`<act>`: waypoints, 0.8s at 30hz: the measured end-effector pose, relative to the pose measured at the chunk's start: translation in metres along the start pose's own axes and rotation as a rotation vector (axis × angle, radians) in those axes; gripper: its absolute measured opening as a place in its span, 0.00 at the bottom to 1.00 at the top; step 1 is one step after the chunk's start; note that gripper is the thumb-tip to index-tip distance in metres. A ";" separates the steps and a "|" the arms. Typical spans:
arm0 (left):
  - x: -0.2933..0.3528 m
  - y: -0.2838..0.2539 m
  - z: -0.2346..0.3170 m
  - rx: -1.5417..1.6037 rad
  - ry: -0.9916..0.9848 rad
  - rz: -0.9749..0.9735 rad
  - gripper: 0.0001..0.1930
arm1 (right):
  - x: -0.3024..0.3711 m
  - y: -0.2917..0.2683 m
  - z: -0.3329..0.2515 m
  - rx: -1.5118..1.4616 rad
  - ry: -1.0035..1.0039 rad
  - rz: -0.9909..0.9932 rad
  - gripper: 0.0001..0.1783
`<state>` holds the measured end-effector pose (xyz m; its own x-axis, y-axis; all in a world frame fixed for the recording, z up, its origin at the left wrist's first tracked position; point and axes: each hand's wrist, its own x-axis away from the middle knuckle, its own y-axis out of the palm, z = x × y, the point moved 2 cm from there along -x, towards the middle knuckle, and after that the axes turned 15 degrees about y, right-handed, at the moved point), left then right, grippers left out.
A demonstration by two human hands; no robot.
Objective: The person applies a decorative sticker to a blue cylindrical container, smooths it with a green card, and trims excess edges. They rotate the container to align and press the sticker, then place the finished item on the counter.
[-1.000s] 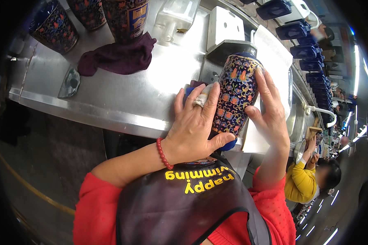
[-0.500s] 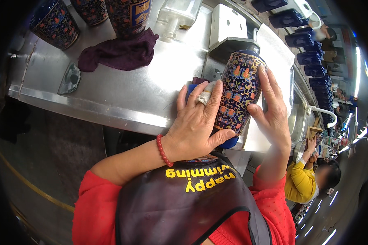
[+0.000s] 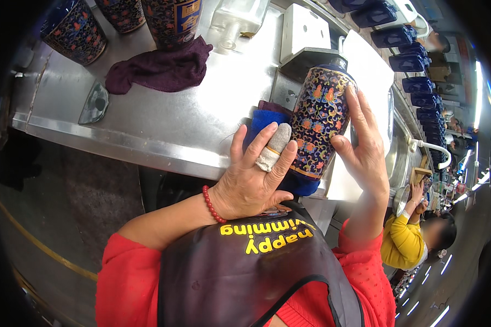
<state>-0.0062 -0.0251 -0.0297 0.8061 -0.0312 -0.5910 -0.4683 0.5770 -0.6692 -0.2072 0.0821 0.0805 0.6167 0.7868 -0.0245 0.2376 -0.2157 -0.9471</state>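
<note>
A dark blue bottle (image 3: 320, 120) with a colourful floral pattern leans in front of me, its neck toward a dark angular block (image 3: 305, 61). My right hand (image 3: 361, 139) holds its right side, with the thumb and fingertips against the pattern. Beside the bottle's lower left edge, my left hand (image 3: 253, 171) is open, fingers spread; one finger wears a grey-white finger cover (image 3: 275, 147). Whether its fingertips touch the bottle, I cannot tell. Blue cloth (image 3: 264, 121) lies behind those fingers, and more blue (image 3: 304, 186) shows under the bottle's base.
A crumpled purple cloth (image 3: 158, 71) lies on the metal table (image 3: 163, 120) near several patterned bottles (image 3: 75, 35). A clear glass bottle (image 3: 239, 22) and a white block (image 3: 305, 32) stand farther back. Blue bottles (image 3: 393, 37) line the right, where a person in yellow (image 3: 403, 240) works.
My left hand has drawn back from the bottle, down and slightly left, its thumb coming off the lower end. The right hand stays against the bottle.
</note>
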 end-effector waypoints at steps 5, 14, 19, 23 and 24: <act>-0.001 0.000 0.003 -0.032 0.014 -0.005 0.47 | 0.000 0.001 0.002 0.011 0.000 -0.001 0.43; 0.008 -0.003 0.002 -0.003 0.008 -0.027 0.46 | 0.046 0.002 -0.016 0.073 -0.099 0.076 0.39; 0.008 -0.001 0.004 0.000 0.011 -0.012 0.45 | 0.081 0.015 -0.026 0.107 -0.087 -0.036 0.36; 0.007 -0.001 0.005 -0.005 0.015 0.001 0.45 | 0.083 0.018 -0.029 0.080 -0.063 -0.019 0.41; 0.007 -0.002 0.005 0.000 0.009 -0.007 0.45 | 0.082 0.018 -0.029 0.078 -0.065 -0.027 0.41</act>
<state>0.0017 -0.0224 -0.0302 0.8060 -0.0424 -0.5904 -0.4628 0.5768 -0.6732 -0.1305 0.1256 0.0711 0.5602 0.8282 -0.0170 0.1926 -0.1502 -0.9697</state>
